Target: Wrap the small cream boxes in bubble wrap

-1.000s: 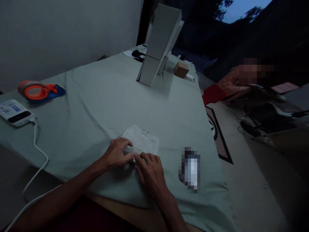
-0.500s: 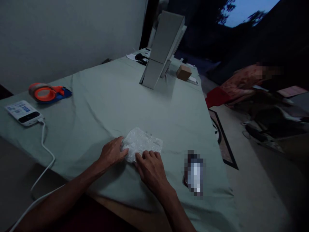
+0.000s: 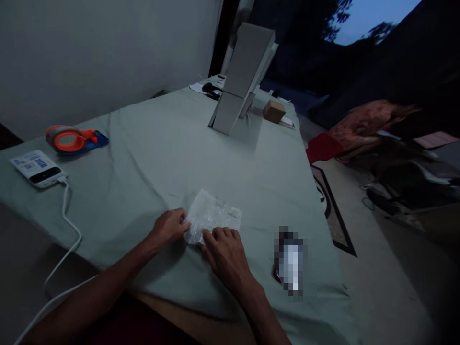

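A crumpled piece of clear bubble wrap [image 3: 212,211] lies on the cloth-covered table in front of me. My left hand [image 3: 170,226] is at its left edge, the thumb and curled fingers closed on the plastic. Across its near side, my right hand [image 3: 225,251] rests with bent fingers pressing on the wrap and the thumb at the lower edge. Whether anything is inside the wrap I cannot make out. To the right of my right hand lies a blurred-out object with a bright face [image 3: 290,263].
At the left are an orange and blue tape dispenser [image 3: 74,140] and a white device [image 3: 38,168] with a white cable [image 3: 64,211]. Farther back stand tall grey boxes [image 3: 240,72] and a small brown box [image 3: 274,111]. A person [image 3: 362,124] bends over beyond the table's right side.
My left fingers have curled in and closed at the wrap's left edge, where they were more spread before. The right hand stays almost in place on the wrap.
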### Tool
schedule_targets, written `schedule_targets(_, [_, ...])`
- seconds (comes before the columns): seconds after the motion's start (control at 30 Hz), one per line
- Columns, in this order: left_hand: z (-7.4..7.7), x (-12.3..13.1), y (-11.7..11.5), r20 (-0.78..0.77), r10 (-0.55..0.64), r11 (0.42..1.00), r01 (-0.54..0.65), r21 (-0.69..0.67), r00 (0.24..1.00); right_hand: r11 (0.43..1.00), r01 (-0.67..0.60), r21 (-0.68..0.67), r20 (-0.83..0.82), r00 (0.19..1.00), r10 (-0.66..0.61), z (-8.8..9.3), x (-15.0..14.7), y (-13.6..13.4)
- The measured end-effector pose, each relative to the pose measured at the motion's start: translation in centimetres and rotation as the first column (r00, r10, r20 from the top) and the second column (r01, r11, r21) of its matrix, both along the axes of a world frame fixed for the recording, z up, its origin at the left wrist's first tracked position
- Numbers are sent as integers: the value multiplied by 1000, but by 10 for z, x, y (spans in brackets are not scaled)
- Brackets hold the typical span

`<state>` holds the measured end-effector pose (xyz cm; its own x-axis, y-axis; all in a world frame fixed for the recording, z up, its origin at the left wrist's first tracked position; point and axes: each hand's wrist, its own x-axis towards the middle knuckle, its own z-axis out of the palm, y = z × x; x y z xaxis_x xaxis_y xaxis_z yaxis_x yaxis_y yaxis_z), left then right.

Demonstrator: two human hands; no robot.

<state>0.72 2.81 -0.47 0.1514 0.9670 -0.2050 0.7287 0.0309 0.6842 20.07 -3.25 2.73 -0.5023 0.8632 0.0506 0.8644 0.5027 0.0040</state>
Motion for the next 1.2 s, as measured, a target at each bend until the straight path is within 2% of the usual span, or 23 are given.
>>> schedule_targets(0.27, [5,27,-5,288,19,999,-28,27,957,1000,-3,2,15,1000,3,1,-2,3])
schedule_targets(0.37, [7,36,-7,345,16,999,-29,33,938,1000,9,-2,7,1000,-9,0,-2,0])
schedule_targets(0.5, [11,31,-9,226,73,997,-72,-12,971,1000,26,6,-5,1000,-26,-2,-2,-3])
schedule_targets(0.6, [8,20,-7,134,101,993,-92,-74,986,1000,26,18,-6,1000,-25,-2,-2,-3])
schedule_targets(0.8, [-4,9,2,114,31,999,-26,-47,993,1000,11,25,0,1000,-11,-1,-3,-1])
schedule_targets(1.0, [-1,24,2,297,53,997,-35,-66,953,1000,4,21,19,1000,-5,1,-5,2])
schedule_targets(1.2, [10,42,-4,519,73,963,74,-257,852,1000,16,-14,-26,1000,-16,3,-6,-5])
